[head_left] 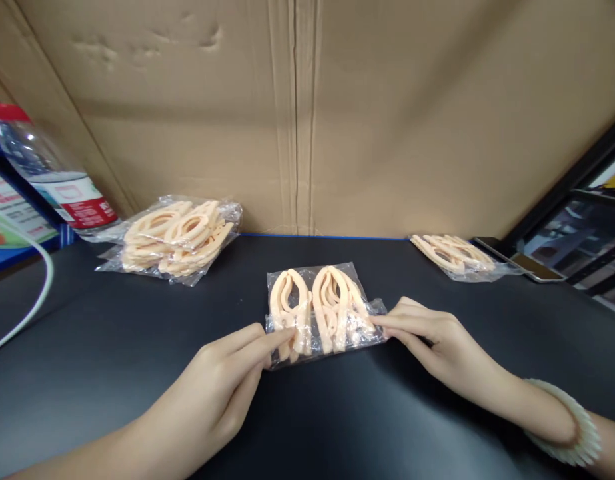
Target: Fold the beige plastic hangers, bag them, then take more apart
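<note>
A clear plastic bag of folding hangers (330,310), peach-coloured with curved arms, lies on the black table (307,427) in front of me. Its flap is folded over the lower part of the hangers. My left hand (232,373) pinches the bag's lower left edge, the index finger lying across the plastic. At the right edge, my right hand (432,337) holds a corner of the bag between thumb and fingers. The left thumb tip is partly hidden.
Several bagged hangers (180,237) are stacked at the back left, beside a red-capped plastic bottle (62,173). Another hanger bag (454,253) lies at the back right next to a phone (530,263). Cardboard (387,120) stands behind; a white cable (42,293) hangs left.
</note>
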{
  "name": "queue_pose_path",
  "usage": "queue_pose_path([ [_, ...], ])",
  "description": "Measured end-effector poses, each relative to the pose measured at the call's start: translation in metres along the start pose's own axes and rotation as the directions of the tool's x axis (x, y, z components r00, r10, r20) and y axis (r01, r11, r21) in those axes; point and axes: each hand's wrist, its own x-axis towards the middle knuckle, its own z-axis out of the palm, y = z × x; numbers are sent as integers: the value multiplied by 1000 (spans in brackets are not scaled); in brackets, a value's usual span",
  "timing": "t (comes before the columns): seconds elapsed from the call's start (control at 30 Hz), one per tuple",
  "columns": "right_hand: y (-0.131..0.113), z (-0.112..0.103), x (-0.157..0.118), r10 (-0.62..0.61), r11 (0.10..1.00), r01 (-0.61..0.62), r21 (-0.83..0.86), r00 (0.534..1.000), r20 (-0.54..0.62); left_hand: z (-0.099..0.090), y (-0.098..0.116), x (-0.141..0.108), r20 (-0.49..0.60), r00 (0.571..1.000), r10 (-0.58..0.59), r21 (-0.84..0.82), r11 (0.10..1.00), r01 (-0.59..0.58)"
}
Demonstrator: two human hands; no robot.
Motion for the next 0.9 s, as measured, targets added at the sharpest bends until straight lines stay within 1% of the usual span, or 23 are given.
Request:
queue_pose_path([
  [0.17, -1, 0, -1, -62, 998, 60, 27, 995, 80, -2, -10, 4, -16, 1000, -16, 63, 998, 17],
  [0.23, 2, 3, -1, -85, 996, 84, 19, 994, 75, -3, -14, 6, -31, 999, -30, 71, 997, 32],
  [0.3, 5, 6, 1, -109, 994, 110, -13, 993, 36, -5, -16, 7, -38, 999, -34, 76, 996, 37],
  [0.37, 9, 9, 4, -148, 987, 148, -70, 989, 0, -6, -15, 8, -35, 999, -36, 86, 996, 39],
  [0.43, 10, 9, 8, -198, 967, 191, -168, 980, -26, -7, -13, 8, -52, 998, -46, 120, 991, 52],
  [0.53, 3, 5, 11, -310, 890, 272, -366, 949, -50, -6, -10, 8, -127, 991, -46, 224, 972, 74],
  [0.6, -7, 5, 12, -382, 821, 346, -455, 924, 13, -6, -11, 9, -165, 986, -24, 300, 951, 74],
  [0.67, -22, 11, 12, -419, 765, 422, -487, 900, 121, -6, -12, 11, -171, 985, -3, 357, 932, 65],
  [0.77, -51, 28, 15, -455, 701, 522, -485, 852, 259, -8, -13, 16, -105, 994, -26, 379, 923, 65],
  [0.83, -74, 42, 20, -459, 689, 564, -455, 826, 329, -10, -13, 18, -37, 998, -53, 347, 936, 63],
  [0.9, -98, 52, 31, -446, 723, 578, -378, 809, 383, -11, -15, 19, 4, 998, -61, 310, 949, 57],
])
